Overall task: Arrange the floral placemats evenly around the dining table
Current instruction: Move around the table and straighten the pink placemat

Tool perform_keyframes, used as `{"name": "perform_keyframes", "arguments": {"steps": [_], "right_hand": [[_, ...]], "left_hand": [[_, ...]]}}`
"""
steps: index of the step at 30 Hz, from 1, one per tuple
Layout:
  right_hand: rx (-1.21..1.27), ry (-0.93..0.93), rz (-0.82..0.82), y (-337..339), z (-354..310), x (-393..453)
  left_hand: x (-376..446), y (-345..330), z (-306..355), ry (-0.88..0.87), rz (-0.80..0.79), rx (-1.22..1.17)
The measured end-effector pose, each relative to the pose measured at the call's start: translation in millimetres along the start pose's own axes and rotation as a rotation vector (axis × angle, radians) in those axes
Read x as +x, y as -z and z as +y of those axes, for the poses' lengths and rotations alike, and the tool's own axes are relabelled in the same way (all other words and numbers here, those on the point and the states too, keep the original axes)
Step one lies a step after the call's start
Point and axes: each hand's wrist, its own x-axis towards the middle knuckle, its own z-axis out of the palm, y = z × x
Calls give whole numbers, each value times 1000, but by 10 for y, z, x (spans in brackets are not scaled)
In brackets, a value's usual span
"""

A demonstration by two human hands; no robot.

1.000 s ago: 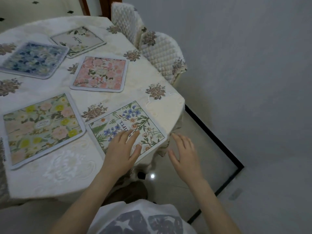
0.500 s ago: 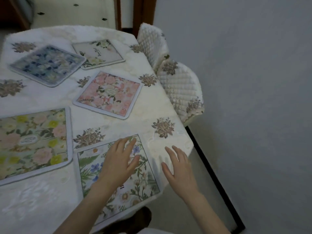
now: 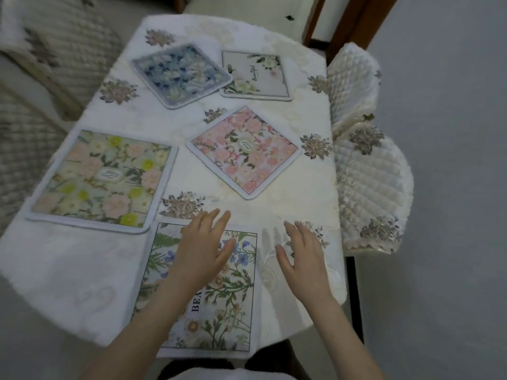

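Note:
Several floral placemats lie on a dining table [image 3: 82, 270] under a white embroidered cloth. Nearest me is a wildflower placemat [image 3: 227, 303] with black lettering; my left hand [image 3: 203, 250] rests flat on its upper part, fingers spread. My right hand [image 3: 301, 253] hovers open just right of it over the cloth, holding nothing. A yellow-and-pink placemat [image 3: 101, 182] lies to the left. A pink placemat [image 3: 244, 150] sits turned like a diamond in the middle. A blue placemat [image 3: 181, 74] and a white "Beautiful" placemat [image 3: 258, 75] lie at the far end.
A chair with a quilted white cover [image 3: 367, 165] stands tight against the table's right side. Another quilted cover [image 3: 41, 58] is at the far left. Grey floor [image 3: 452, 215] lies to the right, and a dark wooden door frame [image 3: 356, 20] is beyond the table.
The view has swung left over the table. The wildflower placemat has turned under my left hand and now lies square to the near edge. My right hand has come over the tabletop.

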Motion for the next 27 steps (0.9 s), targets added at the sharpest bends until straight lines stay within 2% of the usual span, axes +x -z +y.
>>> {"name": "perform_keyframes", "arguments": {"steps": [6, 11, 17, 27], "right_hand": [[-13, 182, -121, 148, 394, 361], [-37, 343, -180, 469, 758, 546], [-46, 419, -188, 720, 990, 669], [-69, 424, -187, 843, 942, 799]], "left_hand": [[-84, -344, 497, 172, 12, -5], [-150, -502, 1105, 326, 123, -58], [-135, -574, 1483, 362, 193, -41], [83, -554, 1330, 336, 237, -52]]}}
